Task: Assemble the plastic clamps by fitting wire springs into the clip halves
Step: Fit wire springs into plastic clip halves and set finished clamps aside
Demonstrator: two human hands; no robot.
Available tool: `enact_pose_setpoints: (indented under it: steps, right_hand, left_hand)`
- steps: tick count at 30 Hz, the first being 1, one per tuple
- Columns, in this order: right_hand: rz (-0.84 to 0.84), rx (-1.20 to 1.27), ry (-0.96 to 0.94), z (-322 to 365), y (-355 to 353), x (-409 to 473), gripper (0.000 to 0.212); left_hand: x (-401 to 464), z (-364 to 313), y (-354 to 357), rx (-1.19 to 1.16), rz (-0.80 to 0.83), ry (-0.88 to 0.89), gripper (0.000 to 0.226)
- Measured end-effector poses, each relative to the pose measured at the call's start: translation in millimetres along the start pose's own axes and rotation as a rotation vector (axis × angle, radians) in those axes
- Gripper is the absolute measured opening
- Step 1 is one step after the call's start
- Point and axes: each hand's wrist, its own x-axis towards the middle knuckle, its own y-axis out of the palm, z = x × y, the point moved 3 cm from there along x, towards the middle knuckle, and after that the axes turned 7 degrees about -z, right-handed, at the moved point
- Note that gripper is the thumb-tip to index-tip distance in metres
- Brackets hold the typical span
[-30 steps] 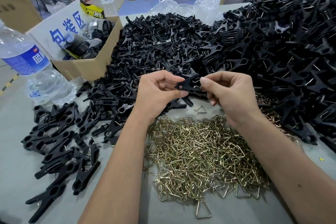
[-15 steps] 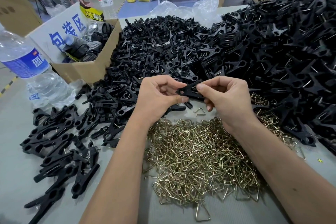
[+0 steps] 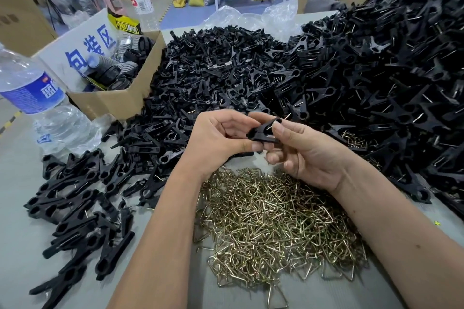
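Both hands (image 3: 261, 138) have turned the black clamp (image 3: 263, 130) palm-up since a moment ago, gripping it; its spring (image 3: 268, 127) looks seated.

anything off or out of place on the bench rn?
Nothing stands out. Both hands, left hand and right hand, hold one black clamp above the wire springs. Parts lie in loose heaps; the water bottle stands upright.

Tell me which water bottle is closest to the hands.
The blue-labelled water bottle at the table's left edge, in front of the cardboard box. The red-labelled bottle stands farther back, behind that box.
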Motion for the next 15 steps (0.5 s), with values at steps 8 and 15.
enact_pose_setpoints:
  steps: [8, 15]
  right_hand:
    - [0.114, -0.026, -0.025, 6.3, -2.9, -2.3, 0.047]
    - [0.244, 0.471, 0.157, 4.2, -1.1, -1.9, 0.035]
  left_hand:
    - [-2.2, -2.9, -4.9, -0.124, 0.038, -0.009, 0.050]
    - [0.5, -4.4, -6.4, -0.174, 0.058, 0.004, 0.027]
